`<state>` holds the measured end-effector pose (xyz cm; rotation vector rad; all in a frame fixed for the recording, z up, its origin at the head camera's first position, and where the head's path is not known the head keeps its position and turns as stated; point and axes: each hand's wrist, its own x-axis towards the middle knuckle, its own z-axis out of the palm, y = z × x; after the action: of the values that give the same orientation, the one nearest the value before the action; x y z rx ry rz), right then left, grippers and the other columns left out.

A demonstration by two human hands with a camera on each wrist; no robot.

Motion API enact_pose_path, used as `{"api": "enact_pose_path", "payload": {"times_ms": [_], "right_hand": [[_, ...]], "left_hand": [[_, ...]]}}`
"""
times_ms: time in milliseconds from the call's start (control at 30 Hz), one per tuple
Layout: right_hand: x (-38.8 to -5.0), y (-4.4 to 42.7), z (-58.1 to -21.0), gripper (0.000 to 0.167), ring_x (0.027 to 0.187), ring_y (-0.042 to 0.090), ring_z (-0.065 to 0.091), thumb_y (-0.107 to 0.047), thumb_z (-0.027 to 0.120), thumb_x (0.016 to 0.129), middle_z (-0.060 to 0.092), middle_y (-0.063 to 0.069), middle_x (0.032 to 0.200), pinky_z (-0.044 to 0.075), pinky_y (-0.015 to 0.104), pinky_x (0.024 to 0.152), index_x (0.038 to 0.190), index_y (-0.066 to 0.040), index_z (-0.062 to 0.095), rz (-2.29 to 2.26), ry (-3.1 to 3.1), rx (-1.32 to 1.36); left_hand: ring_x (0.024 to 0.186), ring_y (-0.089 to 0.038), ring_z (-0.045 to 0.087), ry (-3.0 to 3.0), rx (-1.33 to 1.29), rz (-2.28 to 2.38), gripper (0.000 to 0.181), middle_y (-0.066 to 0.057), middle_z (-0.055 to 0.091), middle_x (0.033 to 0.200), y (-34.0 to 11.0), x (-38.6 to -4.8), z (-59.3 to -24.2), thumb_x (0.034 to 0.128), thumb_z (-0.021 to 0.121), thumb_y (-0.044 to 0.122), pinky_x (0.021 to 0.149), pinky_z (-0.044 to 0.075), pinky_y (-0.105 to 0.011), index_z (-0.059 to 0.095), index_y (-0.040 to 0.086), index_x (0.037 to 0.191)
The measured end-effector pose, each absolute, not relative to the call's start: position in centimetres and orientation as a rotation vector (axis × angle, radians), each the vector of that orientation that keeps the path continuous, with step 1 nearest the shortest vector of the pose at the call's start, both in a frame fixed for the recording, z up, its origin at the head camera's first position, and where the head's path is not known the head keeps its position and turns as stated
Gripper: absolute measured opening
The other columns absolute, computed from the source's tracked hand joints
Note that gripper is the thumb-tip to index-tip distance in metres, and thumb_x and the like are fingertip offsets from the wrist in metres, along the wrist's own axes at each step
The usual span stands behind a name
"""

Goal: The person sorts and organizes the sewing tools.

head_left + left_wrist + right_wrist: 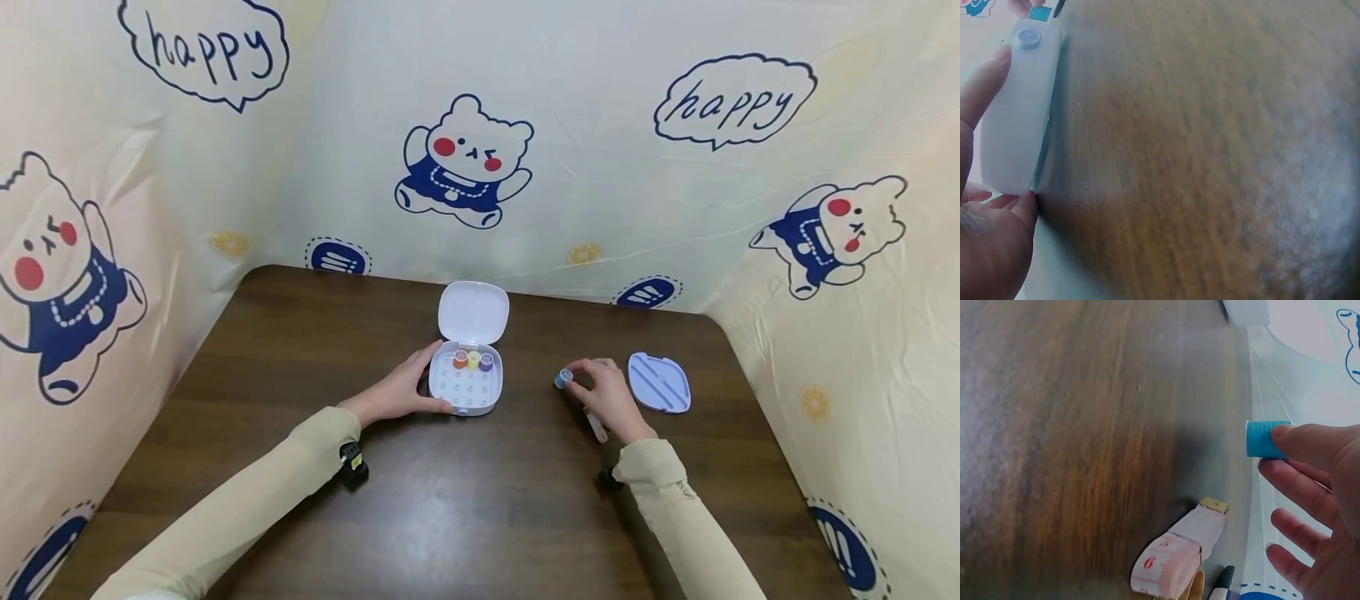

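The right hand (609, 398) pinches a blue thread spool (564, 378) near its top between thumb and forefinger, other fingers loose, right of the table's (300, 333) middle; a light, upright hold with the lower end free seems best. The left hand (397, 390), curled round the left side of the white sewing box (468, 411), should brace it without tipping. Orange (461, 359), yellow (473, 360) and purple spools (487, 362) crowd the pegs by its raised lid (474, 312); a tape measure (1172, 553) beside the right hand could be knocked, while a lilac tray (660, 383) lies toward the table's right edge.
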<state>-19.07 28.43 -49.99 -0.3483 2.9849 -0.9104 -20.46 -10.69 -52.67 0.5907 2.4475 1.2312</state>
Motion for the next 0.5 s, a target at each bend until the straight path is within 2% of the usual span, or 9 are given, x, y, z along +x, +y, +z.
{"api": "enact_pose_path", "payload": {"times_ms": [333, 500], "right_hand": [[-19.4, 27.7, -49.9, 0.024, 0.118, 0.037, 0.053, -0.016, 0.077, 0.096, 0.074, 0.011, 0.109, 0.043, 0.059, 0.1, 0.117, -0.006, 0.074, -0.903, 3.013, -0.423], [-19.4, 27.2, -49.9, 0.024, 0.117, 0.036, 0.054, -0.016, 0.078, 0.095, 0.075, 0.01, 0.108, 0.046, 0.056, 0.099, 0.116, -0.006, 0.074, -0.896, 3.01, -0.434]], "left_hand": [[0.152, -0.04, 0.028, 2.449, 0.591, 1.219, 0.123, -0.023, 0.023, 0.168, -10.7, -20.6, -52.7, 0.0822, 0.087, 0.05, 0.121, 0.028, -0.059, 0.01, 0.008, 0.167], [0.151, -0.04, 0.03, 2.448, 0.597, 1.218, 0.121, -0.024, 0.025, 0.167, -10.9, -20.4, -52.6, 0.0829, 0.088, 0.048, 0.121, 0.028, -0.059, 0.011, 0.007, 0.167]]}}
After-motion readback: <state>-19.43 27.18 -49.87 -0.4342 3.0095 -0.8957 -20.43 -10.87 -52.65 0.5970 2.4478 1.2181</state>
